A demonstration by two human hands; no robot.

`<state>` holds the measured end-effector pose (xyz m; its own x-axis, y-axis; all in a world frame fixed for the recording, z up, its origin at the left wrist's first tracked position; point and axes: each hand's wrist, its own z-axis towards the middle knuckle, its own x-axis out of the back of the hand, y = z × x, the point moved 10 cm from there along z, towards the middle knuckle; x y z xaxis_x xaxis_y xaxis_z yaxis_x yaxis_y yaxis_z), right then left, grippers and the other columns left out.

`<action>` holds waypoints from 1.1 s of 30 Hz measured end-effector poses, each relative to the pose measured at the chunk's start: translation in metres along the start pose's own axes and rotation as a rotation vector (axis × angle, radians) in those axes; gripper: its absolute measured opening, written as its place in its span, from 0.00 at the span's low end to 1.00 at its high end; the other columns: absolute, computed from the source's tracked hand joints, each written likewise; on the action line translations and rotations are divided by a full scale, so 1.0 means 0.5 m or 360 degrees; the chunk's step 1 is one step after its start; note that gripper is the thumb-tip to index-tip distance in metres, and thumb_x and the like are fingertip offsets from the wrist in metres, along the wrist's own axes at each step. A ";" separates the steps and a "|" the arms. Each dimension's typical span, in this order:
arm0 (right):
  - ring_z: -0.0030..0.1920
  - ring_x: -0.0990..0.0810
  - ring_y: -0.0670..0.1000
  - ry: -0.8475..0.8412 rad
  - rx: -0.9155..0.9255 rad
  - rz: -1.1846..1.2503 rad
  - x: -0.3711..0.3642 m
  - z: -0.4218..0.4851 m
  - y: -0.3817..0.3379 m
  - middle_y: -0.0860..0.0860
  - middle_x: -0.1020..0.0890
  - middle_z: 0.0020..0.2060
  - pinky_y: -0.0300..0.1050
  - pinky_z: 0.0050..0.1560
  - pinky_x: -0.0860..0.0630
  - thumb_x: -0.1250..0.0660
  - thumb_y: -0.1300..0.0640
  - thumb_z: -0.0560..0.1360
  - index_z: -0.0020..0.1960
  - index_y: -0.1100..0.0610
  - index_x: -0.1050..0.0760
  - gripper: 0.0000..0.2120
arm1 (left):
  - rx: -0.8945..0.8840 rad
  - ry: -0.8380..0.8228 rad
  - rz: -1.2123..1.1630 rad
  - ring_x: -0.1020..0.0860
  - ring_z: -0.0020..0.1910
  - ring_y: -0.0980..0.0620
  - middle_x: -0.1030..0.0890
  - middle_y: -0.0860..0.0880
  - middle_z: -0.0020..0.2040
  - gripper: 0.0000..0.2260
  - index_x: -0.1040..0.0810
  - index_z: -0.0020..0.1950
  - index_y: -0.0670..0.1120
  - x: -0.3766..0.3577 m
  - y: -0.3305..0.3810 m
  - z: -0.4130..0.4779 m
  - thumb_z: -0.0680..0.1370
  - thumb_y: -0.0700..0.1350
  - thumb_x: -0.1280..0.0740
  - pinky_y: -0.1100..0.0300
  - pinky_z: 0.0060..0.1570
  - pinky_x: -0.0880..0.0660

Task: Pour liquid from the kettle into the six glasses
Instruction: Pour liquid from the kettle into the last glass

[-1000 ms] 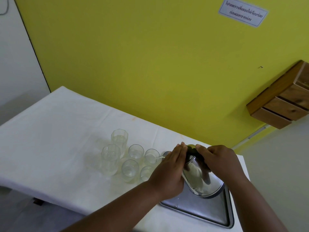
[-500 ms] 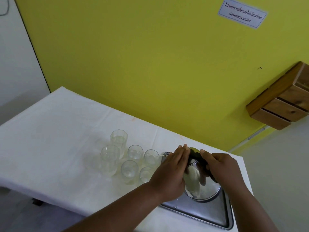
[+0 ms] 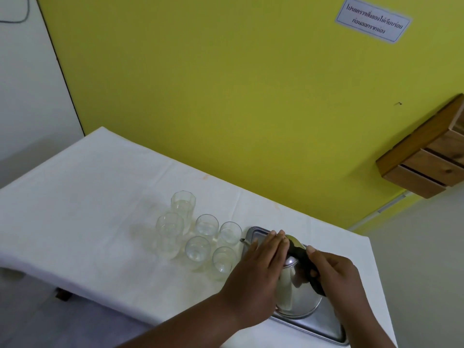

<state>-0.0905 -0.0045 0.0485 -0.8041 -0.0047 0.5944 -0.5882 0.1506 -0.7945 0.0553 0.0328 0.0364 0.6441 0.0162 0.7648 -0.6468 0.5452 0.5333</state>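
Observation:
A shiny steel kettle [image 3: 298,295] with a black handle stands on a metal tray [image 3: 316,325] at the table's right end. My right hand [image 3: 334,275] is closed around the handle. My left hand [image 3: 256,277] lies flat against the kettle's left side and lid, fingers together. The spout [image 3: 244,241] pokes out past my left fingers toward the glasses. Several clear glasses [image 3: 200,248] stand in a cluster just left of the tray, two taller ones [image 3: 170,229] at the left; some hold a little clear liquid.
A white cloth [image 3: 88,197] covers the table, which runs along a yellow wall [image 3: 226,96]. A wooden slatted shelf [image 3: 431,156] hangs on the wall at the right. A printed sign [image 3: 371,20] is stuck high on the wall.
The kettle has come down from a tilt toward the glasses and now stands upright on the tray. Both hands came down with it and stay on it.

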 end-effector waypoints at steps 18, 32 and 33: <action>0.33 0.18 0.54 -0.0193 0.0128 -0.1028 -0.043 0.020 -0.105 0.53 0.17 0.24 0.53 0.42 0.21 0.41 0.33 0.72 0.24 0.54 0.28 0.29 | 0.0356 0.0062 -0.0453 0.58 0.77 0.53 0.58 0.50 0.78 0.39 0.58 0.78 0.42 -0.009 -0.033 -0.072 0.72 0.36 0.39 0.55 0.74 0.46; 0.32 0.22 0.55 -0.0191 0.0266 -0.1233 -0.047 0.023 -0.150 0.54 0.22 0.25 0.49 0.34 0.29 0.38 0.39 0.77 0.25 0.55 0.32 0.27 | 0.0417 0.0113 -0.0545 0.58 0.77 0.53 0.58 0.50 0.79 0.39 0.57 0.78 0.43 -0.008 -0.033 -0.071 0.72 0.34 0.40 0.55 0.74 0.45; 0.33 0.21 0.55 -0.0187 0.0271 -0.1247 -0.047 0.023 -0.152 0.56 0.20 0.27 0.50 0.36 0.27 0.38 0.39 0.77 0.26 0.55 0.31 0.27 | 0.0416 0.0120 -0.0550 0.58 0.77 0.53 0.58 0.50 0.79 0.39 0.57 0.78 0.43 -0.006 -0.032 -0.071 0.72 0.34 0.40 0.55 0.74 0.45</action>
<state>-0.0277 -0.0271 0.0935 -0.1512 -0.1516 0.9768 -0.9818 -0.0918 -0.1662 0.0782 0.0537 0.0125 0.8625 -0.0636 0.5020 -0.4635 0.2989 0.8342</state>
